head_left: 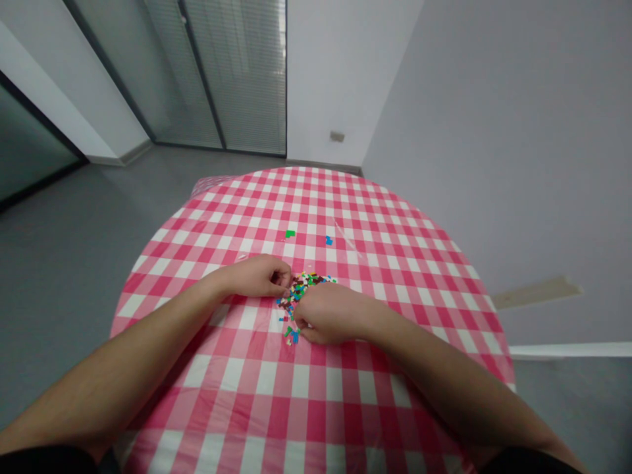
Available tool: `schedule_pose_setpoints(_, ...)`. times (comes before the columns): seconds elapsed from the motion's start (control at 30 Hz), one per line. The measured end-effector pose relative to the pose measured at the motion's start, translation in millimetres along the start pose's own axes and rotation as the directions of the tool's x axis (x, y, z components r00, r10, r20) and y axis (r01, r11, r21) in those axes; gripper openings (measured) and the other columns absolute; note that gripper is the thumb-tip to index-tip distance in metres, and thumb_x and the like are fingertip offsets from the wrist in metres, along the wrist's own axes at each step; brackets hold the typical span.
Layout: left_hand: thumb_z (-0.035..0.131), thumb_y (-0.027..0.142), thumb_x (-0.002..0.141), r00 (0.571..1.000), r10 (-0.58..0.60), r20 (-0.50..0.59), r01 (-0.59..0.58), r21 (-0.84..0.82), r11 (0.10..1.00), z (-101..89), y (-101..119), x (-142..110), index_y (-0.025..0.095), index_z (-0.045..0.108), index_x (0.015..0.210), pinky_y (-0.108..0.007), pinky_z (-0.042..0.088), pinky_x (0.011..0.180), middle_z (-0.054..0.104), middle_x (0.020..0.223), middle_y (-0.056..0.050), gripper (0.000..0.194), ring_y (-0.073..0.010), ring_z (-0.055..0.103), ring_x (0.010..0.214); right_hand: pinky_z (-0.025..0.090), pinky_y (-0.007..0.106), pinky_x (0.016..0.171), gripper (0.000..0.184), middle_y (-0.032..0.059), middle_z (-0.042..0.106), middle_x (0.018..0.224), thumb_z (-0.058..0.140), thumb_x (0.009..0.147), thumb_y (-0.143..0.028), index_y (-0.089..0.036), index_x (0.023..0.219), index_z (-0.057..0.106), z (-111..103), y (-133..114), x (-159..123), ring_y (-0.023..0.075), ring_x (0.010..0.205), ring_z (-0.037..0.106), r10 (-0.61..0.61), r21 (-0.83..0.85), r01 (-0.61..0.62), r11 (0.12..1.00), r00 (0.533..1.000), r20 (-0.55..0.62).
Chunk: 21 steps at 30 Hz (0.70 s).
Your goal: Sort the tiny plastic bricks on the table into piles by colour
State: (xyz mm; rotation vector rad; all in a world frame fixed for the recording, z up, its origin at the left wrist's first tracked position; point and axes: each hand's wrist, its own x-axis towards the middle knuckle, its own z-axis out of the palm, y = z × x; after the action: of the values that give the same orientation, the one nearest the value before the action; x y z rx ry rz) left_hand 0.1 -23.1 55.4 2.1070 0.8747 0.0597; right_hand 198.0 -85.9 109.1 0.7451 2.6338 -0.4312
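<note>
A pile of small colourful plastic building pieces (311, 280), in green, blue, white, brown and yellow, lies near the middle of the table. My left hand (261, 275) is at the pile's left edge, its fingers curled and the thumb near the pieces. Over the right side of the pile, my right hand (332, 313) covers part of it with its fingers bent inward; what they hold, if anything, is hidden. A few loose green and blue pieces (295, 336) lie just below the pile, beside my right fingertips.
The round table wears a pink and white checked cloth (237, 408). Farther back on it lie a green piece (290, 234) and a blue piece (328, 241). Beyond stand a glass partition with blinds (247, 79) and a pale wall (494, 131).
</note>
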Motion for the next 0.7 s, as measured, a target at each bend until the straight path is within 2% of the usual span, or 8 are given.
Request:
schedule_pose_setpoints(0.13,0.061,0.028,0.078,1.000,-0.003,0.003,0.003,0.008,1.000,-0.1,-0.5,-0.1,0.018,0.057,0.071,-0.024,0.032,0.055,0.056,0.064,0.004,0.012,-0.0115,0.048,0.059,0.030,0.031,0.056,0.016,0.0072,0.074,0.076,0.060,0.086,-0.015,-0.015,0.079,0.075,-0.9,1.2,1.2,0.0158,0.061,0.052,0.003,0.024,-0.002,1.000,1.000,-0.017)
schedule_pose_setpoints(0.2,0.061,0.028,0.078,1.000,-0.003,0.008,0.003,0.004,1.000,-0.1,-0.8,-0.2,0.018,0.058,0.072,-0.024,0.033,0.055,0.056,0.064,0.004,0.012,-0.0115,0.048,0.059,0.031,0.030,0.057,0.016,0.0051,0.072,0.071,0.061,0.085,-0.015,-0.016,0.076,0.074,-0.8,12.0,2.2,0.0143,0.058,0.050,0.005,0.097,0.001,0.995,0.998,-0.058)
schedule_pose_setpoints(0.27,0.061,0.030,0.079,1.000,-0.006,0.010,0.006,-0.007,1.000,0.0,-0.9,-0.4,0.018,0.059,0.073,-0.024,0.033,0.055,0.056,0.064,0.003,0.014,-0.0117,0.048,0.059,0.032,0.029,0.058,0.018,0.0042,0.071,0.070,0.060,0.088,-0.017,-0.016,0.077,0.074,1.0,30.8,3.9,0.0132,0.058,0.051,0.078,0.178,-0.050,0.983,0.985,-0.156)
schedule_pose_setpoints(0.37,0.062,0.032,0.080,1.000,-0.008,0.000,0.008,-0.029,1.000,0.2,-0.2,-0.7,0.018,0.056,0.070,-0.025,0.033,0.056,0.055,0.063,0.003,0.018,-0.0117,0.047,0.058,0.035,0.028,0.064,0.020,0.0081,0.076,0.086,0.057,0.094,-0.023,-0.016,0.089,0.075,8.6,65.7,8.9,0.0164,0.072,0.060,0.300,0.231,-0.227,0.946,0.884,-0.359)
schedule_pose_setpoints(0.4,0.062,0.032,0.080,1.000,-0.008,-0.002,0.008,-0.035,0.999,0.2,0.3,-0.8,0.019,0.054,0.069,-0.025,0.033,0.056,0.054,0.063,0.003,0.019,-0.0117,0.047,0.058,0.036,0.028,0.066,0.020,0.0091,0.076,0.090,0.057,0.096,-0.025,-0.017,0.091,0.075,12.0,76.1,11.1,0.0176,0.076,0.063,0.359,0.245,-0.282,0.928,0.853,-0.379)
schedule_pose_setpoints(0.47,0.062,0.031,0.080,1.000,-0.007,-0.007,0.007,-0.040,0.999,0.3,1.2,-0.9,0.019,0.052,0.067,-0.025,0.033,0.056,0.054,0.062,0.003,0.021,-0.0116,0.046,0.058,0.038,0.029,0.068,0.021,0.0111,0.077,0.096,0.056,0.098,-0.028,-0.017,0.096,0.074,18.7,91.3,15.9,0.0202,0.082,0.065,0.433,0.242,-0.364,0.899,0.820,-0.375)
schedule_pose_setpoints(0.53,0.063,0.031,0.080,1.000,-0.010,-0.011,0.010,-0.039,0.999,0.4,1.8,-0.7,0.019,0.051,0.067,-0.025,0.033,0.056,0.054,0.062,0.003,0.021,-0.0117,0.046,0.058,0.040,0.030,0.072,0.023,0.0122,0.076,0.100,0.054,0.100,-0.029,-0.017,0.098,0.073,23.4,97.6,20.0,0.0219,0.087,0.067,0.445,0.219,-0.390,0.894,0.824,-0.351)
schedule_pose_setpoints(0.7,0.063,0.032,0.080,1.000,-0.017,-0.001,0.017,-0.026,1.000,-0.1,1.3,-0.2,0.019,0.053,0.068,-0.025,0.032,0.056,0.056,0.064,0.003,0.020,-0.0117,0.046,0.058,0.043,0.031,0.077,0.030,0.0135,0.076,0.106,0.047,0.103,-0.027,-0.016,0.102,0.075,25.2,91.8,24.5,0.0250,0.095,0.068,0.432,0.116,-0.421,0.900,0.820,-0.374)
